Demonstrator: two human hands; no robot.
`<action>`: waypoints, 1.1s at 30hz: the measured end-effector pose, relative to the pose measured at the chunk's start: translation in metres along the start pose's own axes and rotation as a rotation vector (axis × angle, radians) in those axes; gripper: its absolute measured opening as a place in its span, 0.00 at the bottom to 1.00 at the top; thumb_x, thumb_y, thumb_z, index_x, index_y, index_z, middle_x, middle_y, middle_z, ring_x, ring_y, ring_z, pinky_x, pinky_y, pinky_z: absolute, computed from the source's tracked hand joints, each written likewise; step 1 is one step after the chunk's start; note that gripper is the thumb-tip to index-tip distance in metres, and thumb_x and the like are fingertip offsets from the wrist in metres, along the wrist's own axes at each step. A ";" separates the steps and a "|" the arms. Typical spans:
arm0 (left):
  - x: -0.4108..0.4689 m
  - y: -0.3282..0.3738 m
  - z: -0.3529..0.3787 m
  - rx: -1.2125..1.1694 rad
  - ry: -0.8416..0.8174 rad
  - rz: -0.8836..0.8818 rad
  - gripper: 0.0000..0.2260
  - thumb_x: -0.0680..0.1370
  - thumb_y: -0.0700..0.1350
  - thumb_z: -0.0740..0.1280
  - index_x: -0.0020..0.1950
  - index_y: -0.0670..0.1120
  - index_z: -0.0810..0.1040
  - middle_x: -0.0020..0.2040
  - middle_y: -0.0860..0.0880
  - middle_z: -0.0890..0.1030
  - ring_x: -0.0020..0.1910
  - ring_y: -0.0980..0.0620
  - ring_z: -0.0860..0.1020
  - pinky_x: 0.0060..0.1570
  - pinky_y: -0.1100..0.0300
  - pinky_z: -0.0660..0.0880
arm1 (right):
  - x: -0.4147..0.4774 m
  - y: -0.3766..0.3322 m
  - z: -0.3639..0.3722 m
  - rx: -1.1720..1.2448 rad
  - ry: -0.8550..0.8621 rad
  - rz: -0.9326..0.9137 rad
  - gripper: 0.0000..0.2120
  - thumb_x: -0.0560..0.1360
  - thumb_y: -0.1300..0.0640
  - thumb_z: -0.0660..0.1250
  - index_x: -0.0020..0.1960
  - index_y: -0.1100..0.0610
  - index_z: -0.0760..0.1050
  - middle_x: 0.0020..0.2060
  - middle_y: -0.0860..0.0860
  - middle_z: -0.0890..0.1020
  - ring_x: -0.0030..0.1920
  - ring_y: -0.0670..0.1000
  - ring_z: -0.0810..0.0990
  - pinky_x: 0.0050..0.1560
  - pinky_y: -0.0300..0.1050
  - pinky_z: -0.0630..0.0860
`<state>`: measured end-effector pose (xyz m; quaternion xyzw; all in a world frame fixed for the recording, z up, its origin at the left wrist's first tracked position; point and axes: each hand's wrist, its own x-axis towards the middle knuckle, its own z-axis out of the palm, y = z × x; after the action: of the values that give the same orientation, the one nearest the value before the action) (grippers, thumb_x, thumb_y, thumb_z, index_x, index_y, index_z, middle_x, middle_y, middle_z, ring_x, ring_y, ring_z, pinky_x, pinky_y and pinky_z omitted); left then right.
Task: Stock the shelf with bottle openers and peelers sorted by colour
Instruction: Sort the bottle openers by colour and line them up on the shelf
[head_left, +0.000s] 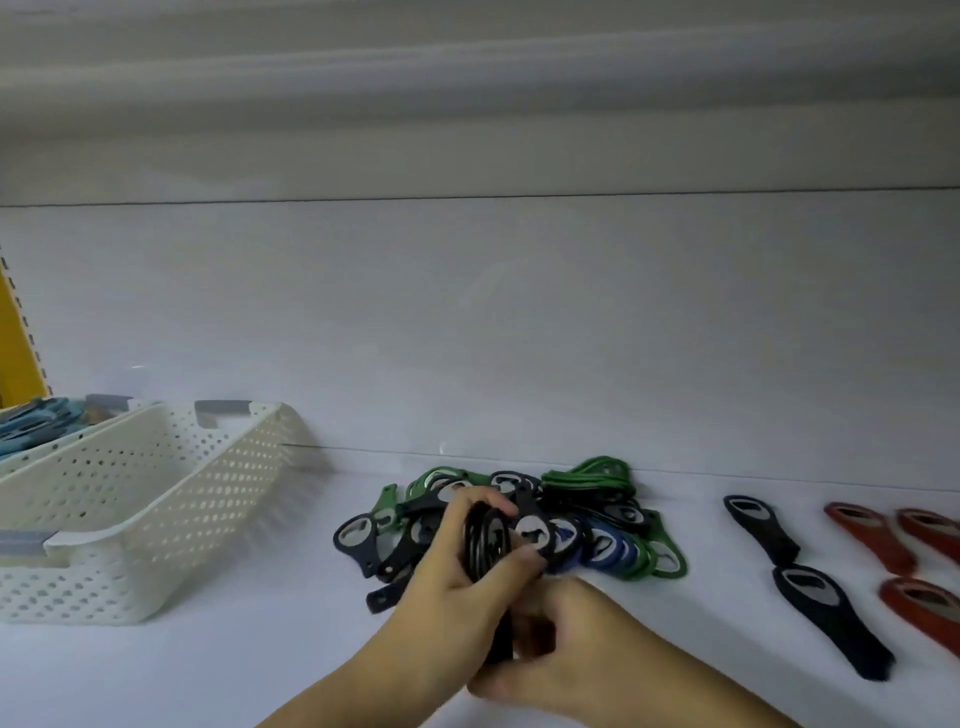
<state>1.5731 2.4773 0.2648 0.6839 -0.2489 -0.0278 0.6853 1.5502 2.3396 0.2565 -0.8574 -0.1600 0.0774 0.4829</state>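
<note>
In the head view, a bunched stack of black plastic bottle openers with metal heads is held upright just in front of a mixed pile of green, blue and black openers at the middle of the white shelf. The left hand is wrapped round the heads of the stack with fingers curled tight, while the handles are gripped lower down by the right hand, also closed. To the right, two black openers are laid out flat, with red openers further right. A white perforated plastic basket stands at the left. The stack could fan out and spill back into the pile if either grip is loosened unevenly. Dark blue openers could also be mistaken for black in this dim light.
</note>
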 end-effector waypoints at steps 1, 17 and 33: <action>0.003 0.000 0.011 0.062 -0.051 0.054 0.13 0.76 0.40 0.68 0.47 0.58 0.70 0.39 0.46 0.80 0.36 0.54 0.76 0.40 0.64 0.73 | -0.004 0.004 -0.003 0.016 0.056 0.054 0.15 0.68 0.56 0.74 0.54 0.57 0.79 0.35 0.44 0.79 0.38 0.40 0.78 0.43 0.34 0.75; 0.018 -0.034 0.078 -0.200 -0.507 0.047 0.33 0.64 0.36 0.75 0.60 0.67 0.75 0.48 0.47 0.82 0.46 0.44 0.82 0.46 0.54 0.79 | -0.094 0.033 -0.045 0.195 0.210 0.283 0.07 0.68 0.55 0.73 0.40 0.59 0.80 0.38 0.50 0.81 0.42 0.48 0.78 0.48 0.42 0.72; 0.006 -0.042 0.069 -0.198 -0.617 0.219 0.27 0.66 0.47 0.74 0.61 0.68 0.73 0.57 0.57 0.78 0.59 0.52 0.78 0.53 0.58 0.77 | -0.104 0.046 -0.025 0.047 0.410 0.276 0.31 0.59 0.41 0.79 0.39 0.69 0.76 0.35 0.68 0.76 0.37 0.51 0.70 0.41 0.48 0.67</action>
<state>1.5646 2.4085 0.2228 0.5426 -0.5126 -0.1837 0.6396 1.4694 2.2612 0.2280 -0.8574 0.0619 -0.0294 0.5100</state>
